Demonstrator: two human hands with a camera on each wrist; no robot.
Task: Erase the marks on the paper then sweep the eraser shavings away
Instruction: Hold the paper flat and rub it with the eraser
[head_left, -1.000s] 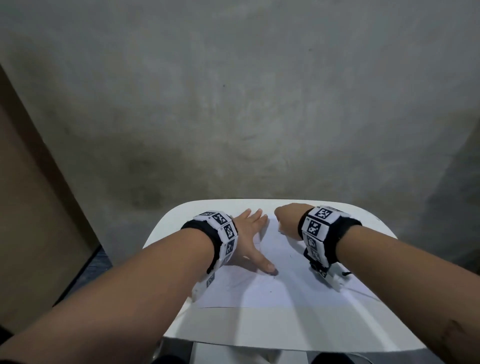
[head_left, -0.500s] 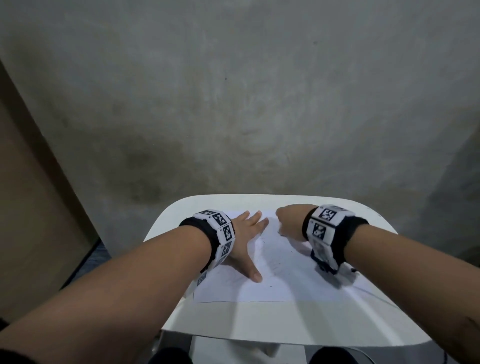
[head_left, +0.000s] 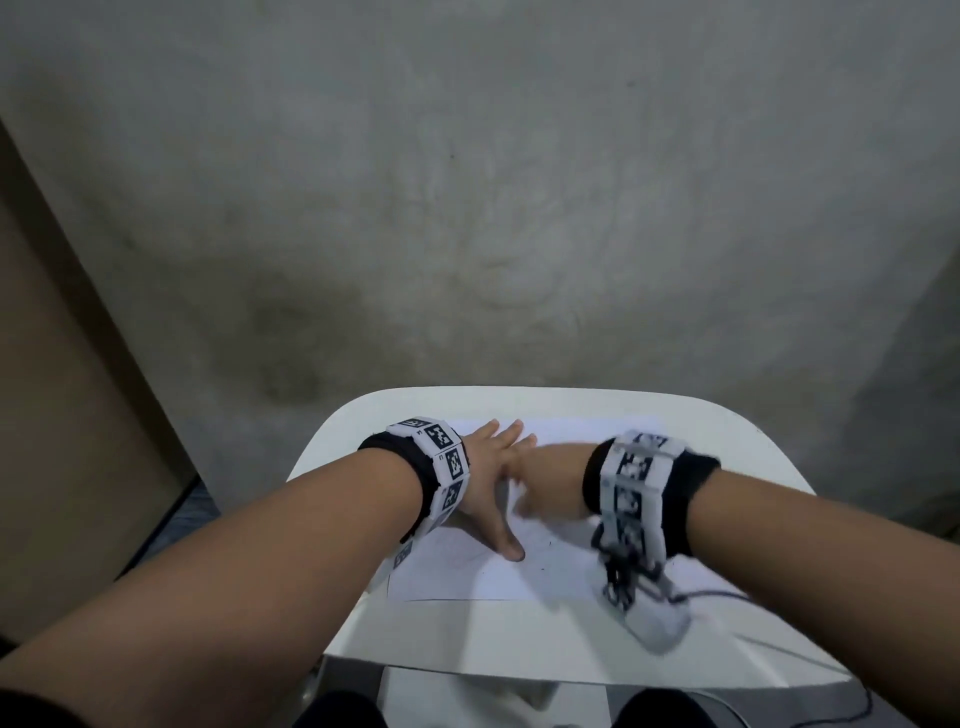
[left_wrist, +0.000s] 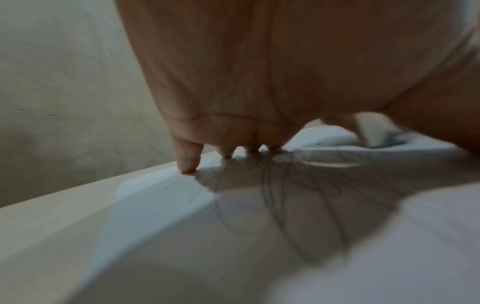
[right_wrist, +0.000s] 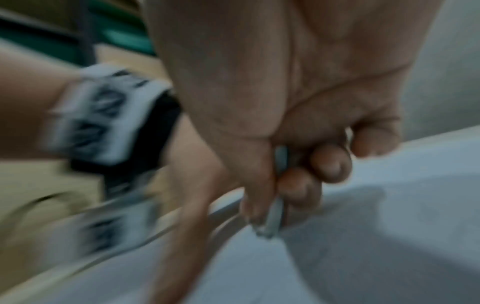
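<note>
Paper (head_left: 550, 566) under flat, spread left hand (head_left: 488, 483); eraser (right_wrist: 275, 218) pinched in right hand (head_left: 550, 483) just beside it.

The left hand (head_left: 485, 488) is lying flat on the paper (head_left: 519, 577), fingers spread, thumb sticking out toward the near edge. The right hand (head_left: 550, 488) is hovering blurry right beside it over the sheet on the white desk (head_left: 467, 634).

One sheet of paper (head_left: 467, 577) lies on one white table (head_left: 467, 649). Two hands: left hand (head_left: 485, 488) at nine o'clock, right hand (head_left: 545, 483) at three o'clock, pinching what looks like one eraser (right_wrist: 275, 222). Two marker wristbands (head_left: 441, 467).
</note>
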